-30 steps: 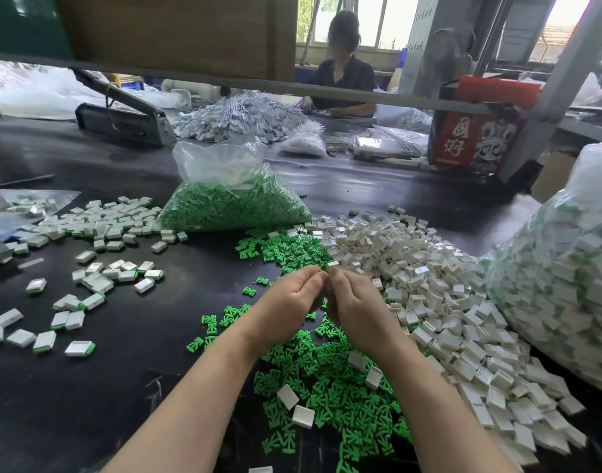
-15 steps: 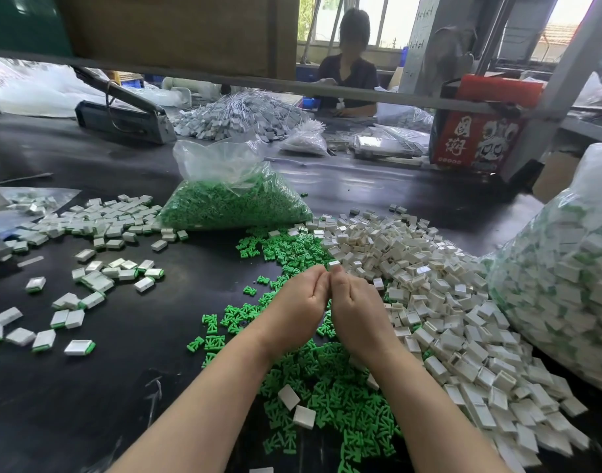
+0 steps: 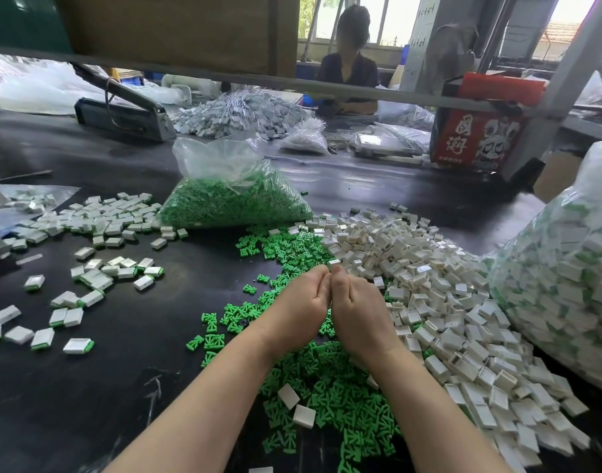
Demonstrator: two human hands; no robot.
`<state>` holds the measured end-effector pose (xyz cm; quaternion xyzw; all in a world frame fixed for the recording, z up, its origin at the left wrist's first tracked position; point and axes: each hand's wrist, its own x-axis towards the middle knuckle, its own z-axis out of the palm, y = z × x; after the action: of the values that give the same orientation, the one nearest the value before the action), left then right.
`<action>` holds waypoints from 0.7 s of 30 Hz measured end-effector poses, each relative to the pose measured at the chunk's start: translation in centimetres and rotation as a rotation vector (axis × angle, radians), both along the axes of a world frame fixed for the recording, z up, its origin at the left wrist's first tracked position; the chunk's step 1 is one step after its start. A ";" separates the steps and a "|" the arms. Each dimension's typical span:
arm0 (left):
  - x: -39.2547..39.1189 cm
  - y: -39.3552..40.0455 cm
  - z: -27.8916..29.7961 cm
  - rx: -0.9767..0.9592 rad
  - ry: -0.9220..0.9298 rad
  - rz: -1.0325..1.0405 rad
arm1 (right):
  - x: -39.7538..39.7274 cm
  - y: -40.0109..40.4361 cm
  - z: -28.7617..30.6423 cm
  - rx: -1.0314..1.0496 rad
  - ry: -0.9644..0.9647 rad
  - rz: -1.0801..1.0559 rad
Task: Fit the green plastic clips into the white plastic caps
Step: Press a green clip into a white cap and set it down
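Observation:
My left hand (image 3: 301, 303) and my right hand (image 3: 356, 312) are pressed together above the black table, fingers curled. Between their fingertips they pinch one white cap (image 3: 333, 263); only its top edge shows, and any clip in it is hidden. Loose green clips (image 3: 327, 384) lie in a spread under and before my hands. A big heap of empty white caps (image 3: 439, 302) runs along the right. Fitted caps with green ends (image 3: 88, 285) are scattered at the left.
A clear bag of green clips (image 3: 231, 199) stands behind the loose clips. A large bag of fitted caps (image 3: 559, 285) fills the right edge. Another person (image 3: 349, 73) sits across the table beside a red box (image 3: 480, 131) and a heat sealer (image 3: 122, 114).
Both hands stay joined and have shifted slightly forward and up; the white cap's edge now shows between the fingertips.

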<state>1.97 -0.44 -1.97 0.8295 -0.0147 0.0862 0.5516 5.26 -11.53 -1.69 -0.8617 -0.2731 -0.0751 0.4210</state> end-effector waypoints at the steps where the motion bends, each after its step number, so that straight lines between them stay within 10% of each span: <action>1: 0.0 0.0 0.0 0.003 0.004 0.006 | 0.0 0.1 0.0 0.002 0.000 -0.002; 17: -0.4 -0.1 0.4 -0.088 -0.008 -0.012 | 0.1 0.2 0.3 0.035 0.041 0.044; 21: -0.7 0.4 0.8 -0.251 -0.047 -0.044 | 0.6 -0.6 0.8 0.281 0.317 0.198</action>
<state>1.25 -0.06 -1.21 0.7512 -0.0350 0.0947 0.6523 5.89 -12.16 -0.92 -0.7648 -0.2736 0.0654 0.5796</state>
